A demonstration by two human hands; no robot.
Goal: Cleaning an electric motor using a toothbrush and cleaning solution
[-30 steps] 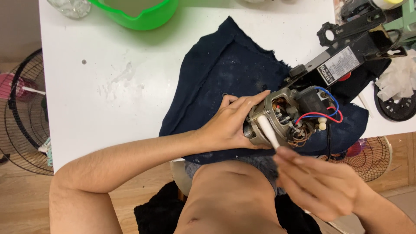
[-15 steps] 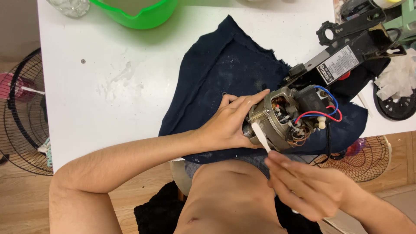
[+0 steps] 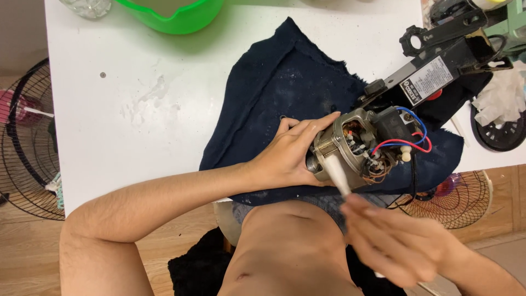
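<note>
Fingers (image 3: 298, 130) of the left hand (image 3: 287, 156) curl around the near end of a small electric motor (image 3: 353, 148), clasping its metal housing from the left side while the thumb lies under it. The motor rests tilted on a dark blue cloth (image 3: 285, 93) spread over the white table (image 3: 142, 98), near the table's front edge and just in front of the person's bare torso. Copper windings show inside the open housing, and red and blue wires (image 3: 408, 140) loop out of its right end beside a black block.

The right hand (image 3: 400, 241) is blurred below the motor; its fingers are closed on the lower end of a white stick-like tool (image 3: 337, 174), whose upper end touches the motor's front face near the shaft. How tightly the fingers pinch it cannot be told through the blur.

Beyond the motor a black bracket with a white label (image 3: 433, 77) lies at an angle on the cloth, touching the motor's far side. A green plastic basin (image 3: 175, 13) stands at the table's far edge, well apart from the hands. Crumpled white tissue (image 3: 501, 93) lies at the right, next to a round black part (image 3: 498, 134). Wire fan guards (image 3: 27, 142) stand on the wooden floor at the left and right of the table.
</note>
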